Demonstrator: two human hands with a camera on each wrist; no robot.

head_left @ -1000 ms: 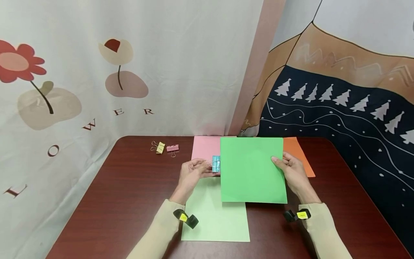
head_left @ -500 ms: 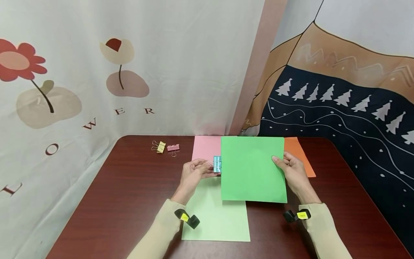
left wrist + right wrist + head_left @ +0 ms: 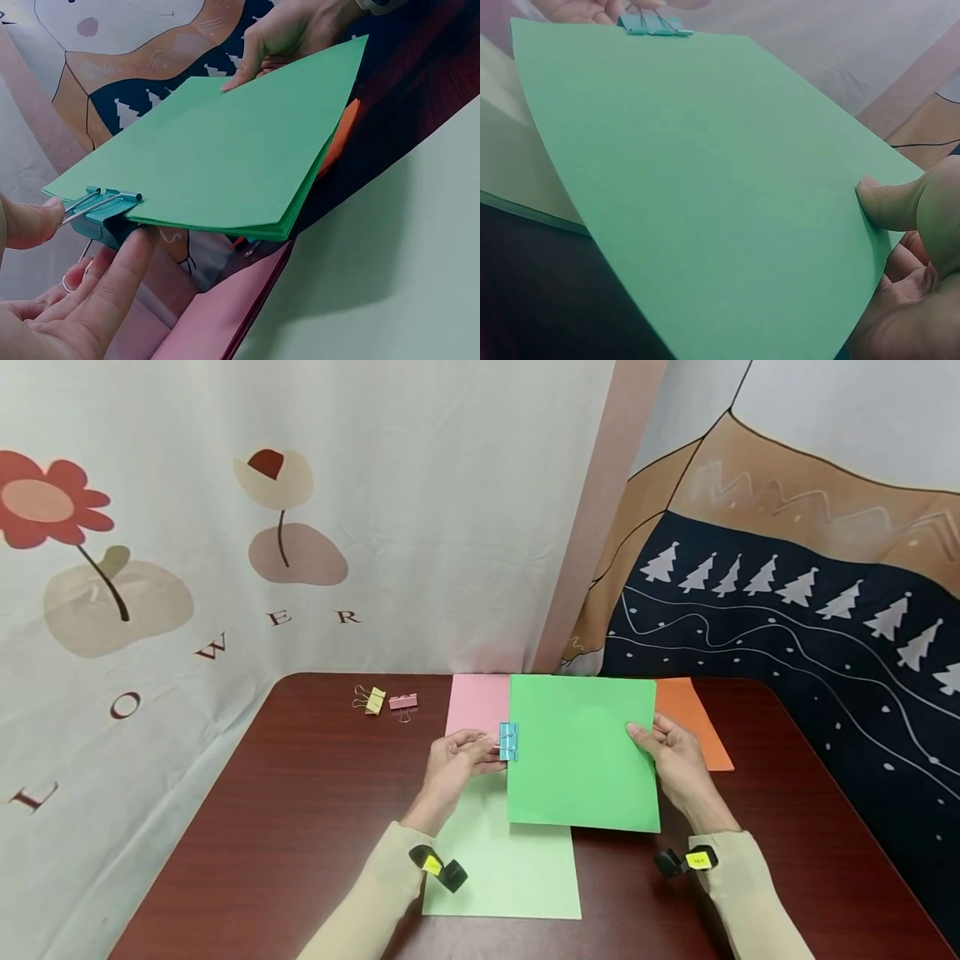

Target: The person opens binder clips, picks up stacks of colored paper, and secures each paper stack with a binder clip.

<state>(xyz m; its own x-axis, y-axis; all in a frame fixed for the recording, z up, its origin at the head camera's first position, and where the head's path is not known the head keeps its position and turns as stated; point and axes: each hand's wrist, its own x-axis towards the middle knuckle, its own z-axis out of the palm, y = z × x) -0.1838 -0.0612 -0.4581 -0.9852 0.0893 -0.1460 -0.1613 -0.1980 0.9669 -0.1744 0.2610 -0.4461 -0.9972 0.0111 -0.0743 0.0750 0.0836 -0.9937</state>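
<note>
My left hand [image 3: 457,768] pinches the wire handles of a blue binder clip [image 3: 508,742]. The clip's jaws sit over the left edge of a stack of bright green paper [image 3: 583,756]; in the left wrist view several layered sheets show at that edge. Thumb above and fingers below, my right hand [image 3: 677,766] grips the stack by its right edge. The stack is held up over a pale green sheet pile [image 3: 501,868] on the table. In the right wrist view the blue clip [image 3: 656,26] overlaps the far edge of the green paper.
A yellow binder clip [image 3: 375,701] and a pink binder clip [image 3: 403,702] lie at the table's back left. Pink paper [image 3: 477,700] lies behind my left hand, orange paper [image 3: 693,727] behind my right. Printed curtains hang behind the brown table [image 3: 300,827].
The blue clip has moved slightly right, from beside the green stack's left edge to over it. My left hand has shifted right with it; the stack has moved slightly left.
</note>
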